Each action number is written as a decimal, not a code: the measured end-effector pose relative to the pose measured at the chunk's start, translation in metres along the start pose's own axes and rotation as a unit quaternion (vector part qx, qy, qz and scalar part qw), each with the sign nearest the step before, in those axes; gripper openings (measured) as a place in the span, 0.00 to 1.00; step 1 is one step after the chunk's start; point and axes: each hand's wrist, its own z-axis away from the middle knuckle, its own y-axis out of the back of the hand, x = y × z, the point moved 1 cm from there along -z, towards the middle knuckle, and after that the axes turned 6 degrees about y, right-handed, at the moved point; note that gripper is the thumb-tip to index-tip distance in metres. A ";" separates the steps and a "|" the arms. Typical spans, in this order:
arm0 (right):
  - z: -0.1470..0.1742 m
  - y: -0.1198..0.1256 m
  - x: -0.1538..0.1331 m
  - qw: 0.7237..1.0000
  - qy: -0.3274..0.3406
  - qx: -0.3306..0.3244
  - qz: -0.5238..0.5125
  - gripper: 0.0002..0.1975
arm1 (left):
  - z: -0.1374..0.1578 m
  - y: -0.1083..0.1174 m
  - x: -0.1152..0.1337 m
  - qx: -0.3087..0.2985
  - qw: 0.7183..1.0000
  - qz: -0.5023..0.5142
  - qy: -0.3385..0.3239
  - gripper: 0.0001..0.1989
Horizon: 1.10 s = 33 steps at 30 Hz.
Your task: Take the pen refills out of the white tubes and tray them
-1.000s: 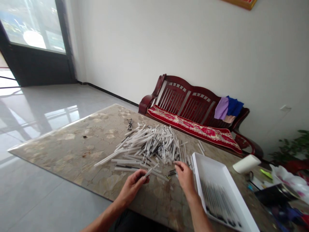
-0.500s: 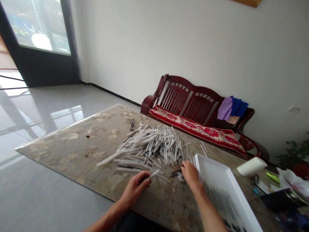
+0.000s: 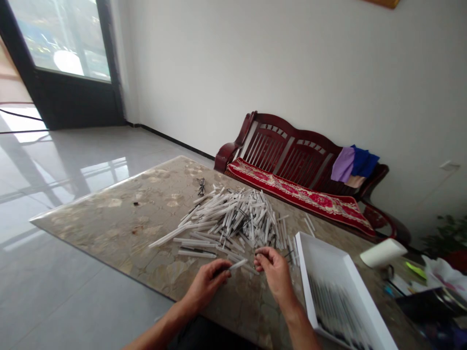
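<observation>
My left hand point(image 3: 210, 282) is closed on a slim translucent white tube point(image 3: 239, 264), which sticks out to the right past the fingertips. To its right, my right hand point(image 3: 273, 268) pinches thumb and fingers together; a small dark bit shows at the fingertips, too small to name. Just beyond both hands lies a loose heap of white tubes point(image 3: 233, 214), with thin dark sticks mixed in. A few tubes point(image 3: 197, 253) lie flat at the heap's near edge. Right of my right hand stands a shallow white box point(image 3: 306, 287) holding a row of thin dark-tipped sticks point(image 3: 339, 306).
The patterned table point(image 3: 109, 223) reaches to the left, with a pair of glasses point(image 3: 201, 186) behind the heap. A white roll point(image 3: 383, 253) and a dark cylindrical container point(image 3: 419, 305) are at the right. A wooden bench point(image 3: 292, 155) stands behind the table.
My right hand has moved left from beside the box's near-left side toward my left hand. My left hand still holds the tube, nearly in place. The view has shifted slightly.
</observation>
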 end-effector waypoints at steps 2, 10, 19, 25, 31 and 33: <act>0.007 -0.009 -0.008 0.999 -0.018 -0.001 -0.044 0.17 | 0.001 0.001 0.002 0.007 1.000 -0.030 -0.007 0.12; 0.015 -0.012 -0.020 1.000 0.019 -0.005 -0.006 0.13 | 0.000 0.000 0.005 0.027 0.999 -0.040 -0.013 0.12; 0.017 -0.012 -0.017 0.997 0.049 -0.021 0.054 0.09 | 0.000 0.000 0.003 0.027 0.999 -0.030 -0.012 0.12; 0.015 -0.008 -0.014 0.995 0.061 -0.016 0.073 0.09 | 0.000 0.000 0.000 0.018 0.999 -0.027 -0.014 0.13; 0.014 -0.006 -0.015 0.987 0.110 -0.041 0.114 0.08 | -0.001 0.000 -0.001 0.021 0.999 -0.030 -0.005 0.14; 0.015 -0.005 -0.016 0.984 0.122 -0.046 0.123 0.07 | 0.000 -0.001 -0.001 0.021 0.999 -0.036 -0.006 0.13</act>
